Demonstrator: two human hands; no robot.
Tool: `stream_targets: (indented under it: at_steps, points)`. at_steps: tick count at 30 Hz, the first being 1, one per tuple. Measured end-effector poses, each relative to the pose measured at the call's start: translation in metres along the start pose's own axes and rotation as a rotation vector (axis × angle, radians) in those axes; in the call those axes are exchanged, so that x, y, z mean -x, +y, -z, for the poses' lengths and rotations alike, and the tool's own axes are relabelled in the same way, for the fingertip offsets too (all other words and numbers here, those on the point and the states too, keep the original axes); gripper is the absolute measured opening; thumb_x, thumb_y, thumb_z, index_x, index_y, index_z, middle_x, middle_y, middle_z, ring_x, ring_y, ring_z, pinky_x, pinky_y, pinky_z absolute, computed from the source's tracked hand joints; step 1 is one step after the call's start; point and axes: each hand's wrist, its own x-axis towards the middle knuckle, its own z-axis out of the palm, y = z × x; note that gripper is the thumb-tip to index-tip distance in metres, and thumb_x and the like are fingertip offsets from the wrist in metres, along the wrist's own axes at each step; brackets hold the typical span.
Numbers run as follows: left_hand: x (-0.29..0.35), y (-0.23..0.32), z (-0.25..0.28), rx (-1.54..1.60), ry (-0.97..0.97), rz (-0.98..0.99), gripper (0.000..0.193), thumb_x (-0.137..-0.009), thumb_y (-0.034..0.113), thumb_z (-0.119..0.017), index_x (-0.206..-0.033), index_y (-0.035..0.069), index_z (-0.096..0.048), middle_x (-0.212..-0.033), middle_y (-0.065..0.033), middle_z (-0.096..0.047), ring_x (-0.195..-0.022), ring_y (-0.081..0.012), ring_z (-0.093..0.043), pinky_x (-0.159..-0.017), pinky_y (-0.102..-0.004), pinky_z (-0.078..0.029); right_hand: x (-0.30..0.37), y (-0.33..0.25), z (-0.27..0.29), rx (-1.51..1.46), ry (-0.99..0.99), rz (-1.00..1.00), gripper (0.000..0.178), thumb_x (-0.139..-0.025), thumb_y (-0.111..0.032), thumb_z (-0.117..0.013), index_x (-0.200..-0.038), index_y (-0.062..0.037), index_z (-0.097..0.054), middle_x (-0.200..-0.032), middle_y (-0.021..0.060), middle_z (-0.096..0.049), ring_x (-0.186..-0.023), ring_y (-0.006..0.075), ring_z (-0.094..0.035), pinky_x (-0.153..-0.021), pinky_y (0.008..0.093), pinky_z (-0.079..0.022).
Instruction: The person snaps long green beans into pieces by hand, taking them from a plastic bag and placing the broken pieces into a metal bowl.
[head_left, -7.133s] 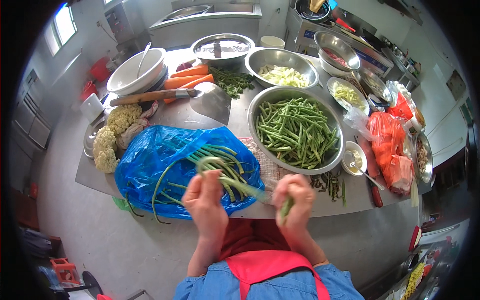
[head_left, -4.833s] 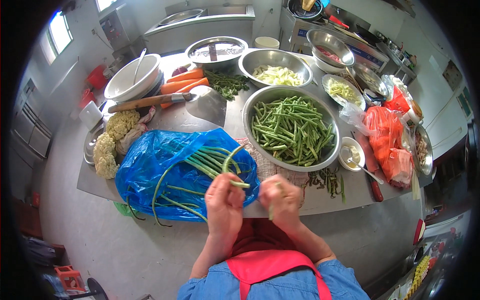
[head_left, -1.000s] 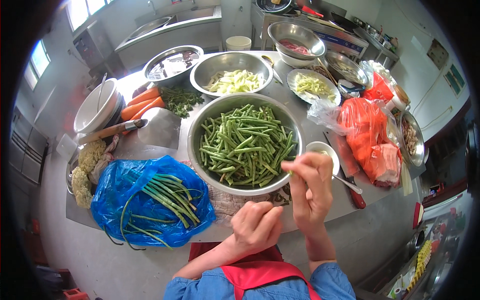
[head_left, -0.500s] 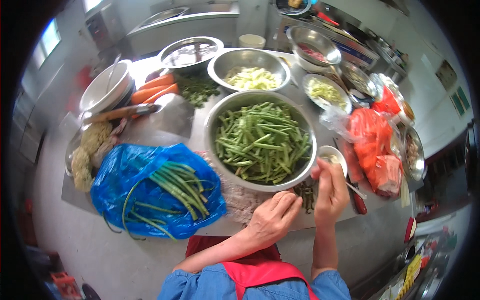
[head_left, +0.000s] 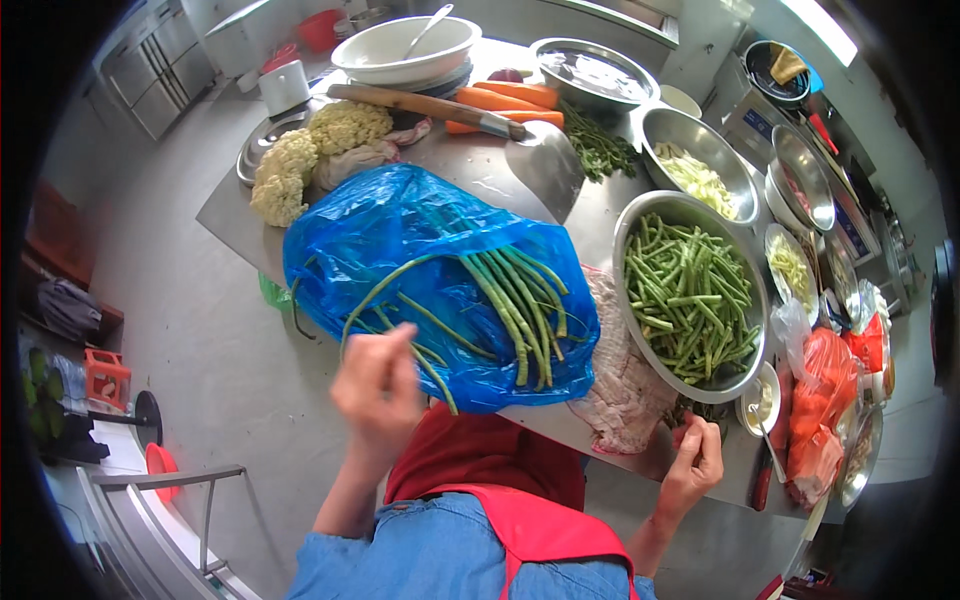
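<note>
My left hand (head_left: 376,388), blurred by motion, is curled beside the ends of long green beans (head_left: 505,315). These beans lie in and on an open blue plastic bag (head_left: 400,215); whether the fingers touch one cannot be made out. At the table's near edge my right hand (head_left: 692,462) has thumb and fingers pinched together, and anything between them is hidden. Just beyond it sits a small dark heap of scraps (head_left: 700,408). A large steel bowl (head_left: 628,330) holds many cut green bean pieces (head_left: 690,300).
A crumpled cloth (head_left: 620,385) lies between bag and bowl. Beyond the bag are a cleaver (head_left: 545,165), carrots (head_left: 505,100) and cauliflower (head_left: 285,175). A small white bowl with a spoon (head_left: 757,405), a red-handled knife (head_left: 762,488) and a red bag (head_left: 822,385) are at the right.
The view has swung left. My left hand has left the right hand's side and moved over to the long beans at the blue bag. My right hand has come down to the table edge.
</note>
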Motion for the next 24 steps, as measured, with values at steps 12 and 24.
stream_targets:
  at_steps: [12,24]
  points:
    - [-0.027,-0.044,0.03,-0.247,0.051,0.099,0.014,-0.083,0.0,-0.068,-0.097,0.001,-0.066,-0.089,-0.0077,-0.057,-0.071,-0.0162,-0.058,-0.057,-0.0279,-0.046,-0.007,-0.089,-0.089,-0.247,-0.441,0.463,0.014,-0.08,0.004,-0.063,-0.093,-0.0007,-0.065,-0.073,0.0119,-0.058,-0.061,0.0266,-0.057,-0.054,0.0359,-0.045]
    - [-0.122,0.035,0.041,0.234,0.535,-0.208,0.023,-0.087,-0.002,-0.065,-0.109,-0.003,-0.066,-0.107,-0.0098,-0.05,-0.084,-0.0207,-0.067,-0.071,-0.0233,-0.059,-0.016,-0.113,-0.124,-0.16,-0.455,0.516,0.023,-0.083,-0.007,-0.065,-0.106,-0.0018,-0.062,-0.086,0.0116,-0.062,-0.076,0.028,-0.064,-0.066,0.0366,-0.052]
